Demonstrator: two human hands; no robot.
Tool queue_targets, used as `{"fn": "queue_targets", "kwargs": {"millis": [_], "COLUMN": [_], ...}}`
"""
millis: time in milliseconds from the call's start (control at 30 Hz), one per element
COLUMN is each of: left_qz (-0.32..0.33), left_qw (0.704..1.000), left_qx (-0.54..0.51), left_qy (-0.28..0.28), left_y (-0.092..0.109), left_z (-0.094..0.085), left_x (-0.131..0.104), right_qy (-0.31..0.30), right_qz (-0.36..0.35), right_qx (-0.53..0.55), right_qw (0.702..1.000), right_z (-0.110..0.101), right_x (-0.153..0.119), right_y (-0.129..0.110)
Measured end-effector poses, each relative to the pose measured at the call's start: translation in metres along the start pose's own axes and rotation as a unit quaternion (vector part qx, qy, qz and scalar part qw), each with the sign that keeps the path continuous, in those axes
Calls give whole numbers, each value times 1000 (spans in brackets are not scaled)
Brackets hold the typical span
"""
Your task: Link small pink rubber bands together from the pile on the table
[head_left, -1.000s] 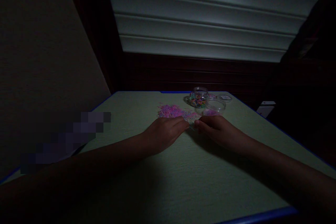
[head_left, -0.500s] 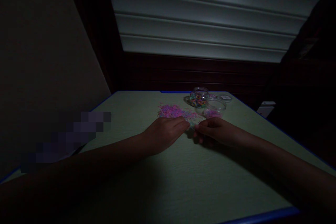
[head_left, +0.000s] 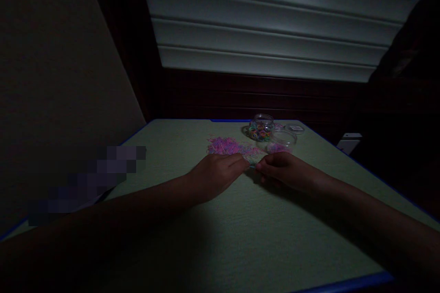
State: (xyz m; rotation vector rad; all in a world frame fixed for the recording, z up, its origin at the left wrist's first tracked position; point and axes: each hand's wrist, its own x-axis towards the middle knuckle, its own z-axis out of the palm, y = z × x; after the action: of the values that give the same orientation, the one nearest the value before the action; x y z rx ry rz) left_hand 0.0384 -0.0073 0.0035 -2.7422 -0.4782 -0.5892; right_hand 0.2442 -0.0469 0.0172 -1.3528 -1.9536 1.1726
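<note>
In the middle of the frame, a little above the centre, the left hand (head_left: 216, 175) and the right hand (head_left: 285, 171) met over the pale green table (head_left: 240, 238), their fingertips almost touching each other. Both hands lay low, palms turned down and knuckles up, with the fingers drawn together toward the small gap between them; it looked as if each one pinched some of the tiny bands there, but the picture was too dark to tell what exactly was held, or if the fingers were really closed on anything. To do such picking well, I judge that only the tips of thumb and first finger should work, taking one band at a time and lifting it clear of the others, because these bands are light, cling together and spring away easily. The forearms came in from the lower left and the lower right corners of the frame and rested close to the table, which gives a steady support. Just above the fingertips lay the loose pile of pink and purple bands (head_left: 228, 145), spread flat on the table. To the right of it and near the right hand stood a low clear tub (head_left: 282, 141) with some pink bands inside, and behind that a small clear jar (head_left: 261, 128) full of bands of many colours. A pale window blind (head_left: 268, 23) filled the upper part.
</note>
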Motion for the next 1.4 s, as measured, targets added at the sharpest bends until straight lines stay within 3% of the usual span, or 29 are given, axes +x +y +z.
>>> {"fn": "queue_targets", "kwargs": {"millis": [267,433,700,933,1400], "left_qz": [-2,-40,-57,-32,-30], "left_qw": [1000,997,995,995,995], "left_qx": [-19,-56,-73,-80,-86], "left_qy": [10,29,40,40,29], "left_y": [1,1,2,1,1], "left_z": [-2,0,1,1,1], "left_x": [1,2,3,3,2], "right_qy": [48,96,143,148,136], "right_qz": [-30,-99,-136,-162,-168], "right_qx": [-52,-169,-235,-269,-259], "right_qw": [997,976,952,938,941], "right_z": [2,1,0,1,2], "right_x": [0,0,-3,-7,-7], "right_y": [-2,-4,-5,-10,-11]}}
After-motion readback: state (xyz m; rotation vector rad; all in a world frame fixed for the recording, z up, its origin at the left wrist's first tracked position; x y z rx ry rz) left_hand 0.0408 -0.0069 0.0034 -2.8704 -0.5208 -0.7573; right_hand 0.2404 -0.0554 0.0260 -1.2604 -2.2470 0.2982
